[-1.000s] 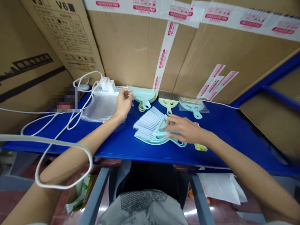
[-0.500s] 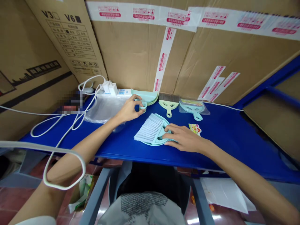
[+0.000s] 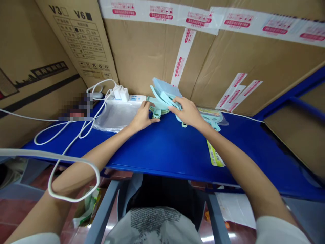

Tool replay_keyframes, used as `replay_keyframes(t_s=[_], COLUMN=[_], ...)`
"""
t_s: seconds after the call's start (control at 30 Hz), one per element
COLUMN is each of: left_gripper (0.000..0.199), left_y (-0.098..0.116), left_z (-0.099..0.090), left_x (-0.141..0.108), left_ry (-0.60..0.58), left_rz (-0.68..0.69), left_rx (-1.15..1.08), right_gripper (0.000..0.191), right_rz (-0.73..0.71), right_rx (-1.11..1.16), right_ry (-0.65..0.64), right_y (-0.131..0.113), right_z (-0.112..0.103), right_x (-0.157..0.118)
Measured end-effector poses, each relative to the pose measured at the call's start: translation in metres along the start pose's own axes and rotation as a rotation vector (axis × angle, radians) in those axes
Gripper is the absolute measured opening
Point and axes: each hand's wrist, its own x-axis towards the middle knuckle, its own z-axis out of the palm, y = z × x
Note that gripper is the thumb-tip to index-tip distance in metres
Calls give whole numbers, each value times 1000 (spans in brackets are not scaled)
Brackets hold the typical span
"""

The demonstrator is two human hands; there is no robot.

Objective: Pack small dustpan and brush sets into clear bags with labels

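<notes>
My right hand [image 3: 186, 110] grips a light-blue brush [image 3: 169, 88] together with its matching dustpan [image 3: 157, 96]. Both are tilted up in the air at the back of the desk, bristles toward the cardboard. Below and left of them lies a stack of pale green dustpans [image 3: 157, 112]. My left hand [image 3: 145, 117] is at the stack's handle end, fingers and thumb apart on either side, thumb close under the handle ring. Behind my right hand, the pale green brush [image 3: 184, 125] is hidden except for its handle ring.
A bagged light-blue set [image 3: 214, 121] lies at the right rear, a yellow-green card [image 3: 214, 155] nearer me. Clear plastic bags [image 3: 114, 117], a power strip [image 3: 137, 98] and looping white cables [image 3: 66, 123] occupy the left. Cardboard walls [image 3: 147, 51] enclose the blue desk [image 3: 162, 149].
My right hand has lifted the light-blue brush and dustpan off the desk, away from me toward the stack. My left fingers have spread at the stack's handle. More of the yellow-green card shows.
</notes>
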Motion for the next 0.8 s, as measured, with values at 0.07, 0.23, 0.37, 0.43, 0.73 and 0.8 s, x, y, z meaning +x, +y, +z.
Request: replay_keyframes(t_s=[0.07, 0.23, 0.37, 0.43, 0.73, 0.8], left_gripper=[73, 84, 85, 79, 61, 32], left_y=[-1, 1, 2, 2, 17, 20], left_z=[3, 11, 14, 15, 4, 1], left_x=[-1, -4, -7, -8, -6, -5], left_ry=[53, 52, 35, 44, 112, 38], left_rz=[-49, -70, -73, -52, 94, 168], left_rx=[-7, -22, -59, -44, 109, 178], right_gripper=[35, 40, 36, 35, 36, 35], right_rz=[86, 187, 174, 171, 220, 264], right_rx=[-52, -144, -171, -180, -265, -322], right_ry=[-44, -111, -114, -107, 91, 138], right_y=[-12, -37, -48, -53, -45, -26], right_z=[15, 47, 65, 72, 32, 14], right_x=[33, 71, 70, 70, 54, 37])
